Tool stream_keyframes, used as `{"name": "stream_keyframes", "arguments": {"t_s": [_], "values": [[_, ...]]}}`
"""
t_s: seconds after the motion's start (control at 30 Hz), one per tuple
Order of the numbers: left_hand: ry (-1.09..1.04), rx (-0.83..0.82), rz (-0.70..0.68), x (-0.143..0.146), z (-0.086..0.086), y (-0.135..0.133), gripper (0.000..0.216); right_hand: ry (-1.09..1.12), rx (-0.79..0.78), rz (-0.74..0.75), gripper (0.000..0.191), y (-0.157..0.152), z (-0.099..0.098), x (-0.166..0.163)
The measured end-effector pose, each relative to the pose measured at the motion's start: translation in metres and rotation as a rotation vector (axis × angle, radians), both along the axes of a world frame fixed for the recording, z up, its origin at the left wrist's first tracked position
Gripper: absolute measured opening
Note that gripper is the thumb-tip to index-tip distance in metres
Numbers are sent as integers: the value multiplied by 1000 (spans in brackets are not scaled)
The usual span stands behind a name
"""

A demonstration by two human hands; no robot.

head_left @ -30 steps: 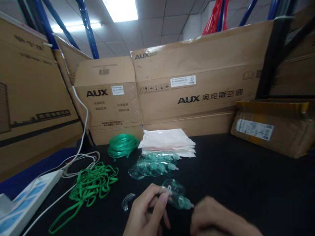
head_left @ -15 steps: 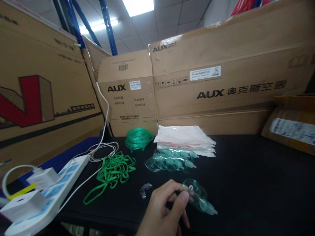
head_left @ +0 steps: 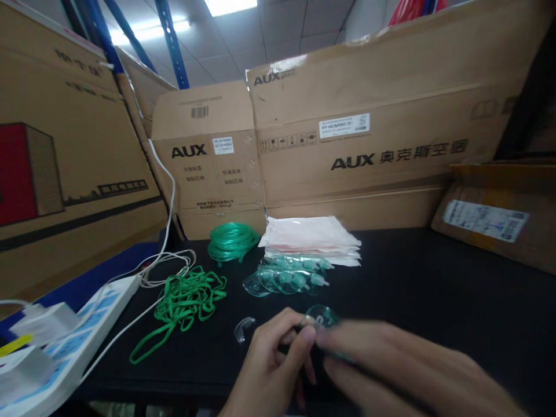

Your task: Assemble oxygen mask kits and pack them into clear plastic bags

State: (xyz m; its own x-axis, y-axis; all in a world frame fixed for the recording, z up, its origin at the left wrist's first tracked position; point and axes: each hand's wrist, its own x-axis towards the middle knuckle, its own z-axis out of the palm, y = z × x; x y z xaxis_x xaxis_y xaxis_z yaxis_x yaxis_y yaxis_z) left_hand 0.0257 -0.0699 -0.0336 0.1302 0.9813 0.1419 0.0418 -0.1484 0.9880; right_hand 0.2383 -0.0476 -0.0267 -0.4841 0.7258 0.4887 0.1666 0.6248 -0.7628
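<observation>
Nearest, the left hand (head_left: pixel 273 360) pinches the edge of a clear green mask (head_left: pixel 326 314) between thumb and forefinger, its other fingers curled. The right hand (head_left: pixel 374 354), at the mask's 4 o'clock, is blurred and covers much of it; I cannot tell whether it grips anything. This mask looks unfinished, with both hands at it. At its 9 o'clock, clear strips (head_left: pixel 241 331) lie loose; at 10, green straps (head_left: pixel 187 298) lie tangled. Beyond, at 11, more masks (head_left: pixel 284 279) overlap in a row, done or waiting I cannot tell. Farthest, green tubing (head_left: pixel 233 240) sits coiled at 10, white packets (head_left: pixel 306 233) stacked at 12.
</observation>
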Motion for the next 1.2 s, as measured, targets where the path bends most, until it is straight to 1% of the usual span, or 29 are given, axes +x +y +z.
{"name": "stream_keyframes", "arguments": {"t_s": [0.07,0.13,0.23,0.27,0.33,0.43,0.53,0.77,1.03,1.2], "values": [[4,14,-9,0,-2,1,49,14,-51,-116,29,10,4,-9],[-14,27,5,0,-4,0,52,92,-206,-187,39,16,5,-20],[-62,43,17,1,-5,-1,52,181,-496,-21,43,18,5,-30],[-70,48,19,2,-5,-1,52,205,-553,25,43,16,6,-31],[-67,55,19,2,-5,0,52,269,-603,88,45,14,7,-31],[-47,63,24,1,-6,2,51,342,-621,137,45,14,8,-29],[-19,73,37,0,-8,4,51,344,-607,94,42,18,7,-29],[22,63,80,-1,-11,6,55,334,-482,96,36,31,-2,-28],[69,56,82,2,-10,3,57,351,-478,165,34,33,-5,-24],[78,60,85,2,-8,1,59,402,-471,220,25,35,-9,-23]]}}
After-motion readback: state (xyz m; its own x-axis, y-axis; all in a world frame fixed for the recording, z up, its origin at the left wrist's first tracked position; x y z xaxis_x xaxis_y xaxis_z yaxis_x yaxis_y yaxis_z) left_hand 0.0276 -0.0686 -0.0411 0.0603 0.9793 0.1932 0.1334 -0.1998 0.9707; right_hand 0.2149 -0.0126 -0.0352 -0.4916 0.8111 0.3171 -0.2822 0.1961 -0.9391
